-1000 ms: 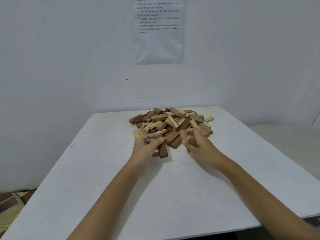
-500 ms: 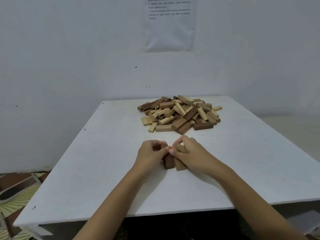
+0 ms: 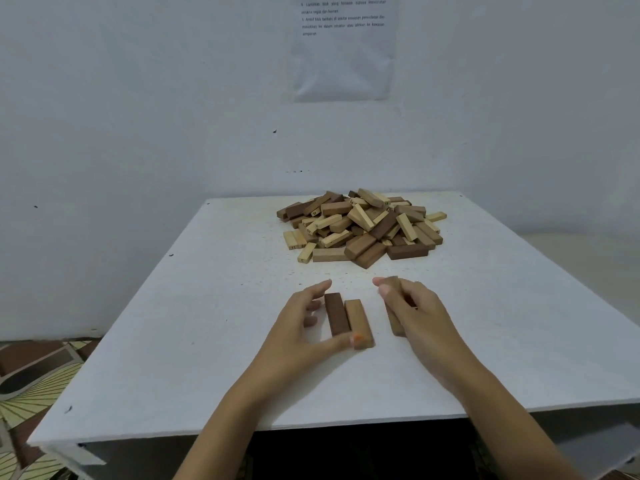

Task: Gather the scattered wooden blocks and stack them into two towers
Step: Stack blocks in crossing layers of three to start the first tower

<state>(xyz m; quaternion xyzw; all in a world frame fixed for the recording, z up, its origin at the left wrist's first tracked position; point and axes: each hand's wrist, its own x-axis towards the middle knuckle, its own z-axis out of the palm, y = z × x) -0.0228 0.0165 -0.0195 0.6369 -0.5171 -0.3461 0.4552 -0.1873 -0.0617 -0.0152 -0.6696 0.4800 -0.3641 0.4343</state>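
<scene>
Base layer underway: left hand [image 3: 304,327] fingers [image 3: 320,287] wide by block pair [image 3: 336,315]; right hand [image 3: 419,317] holds third block [image 3: 396,323]; we'd butt it flush.

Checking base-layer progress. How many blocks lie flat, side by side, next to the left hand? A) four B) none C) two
C: a dark block and a lighter block lie flat and touching beside the left hand; the right hand grips a third block, apart from them.
</scene>
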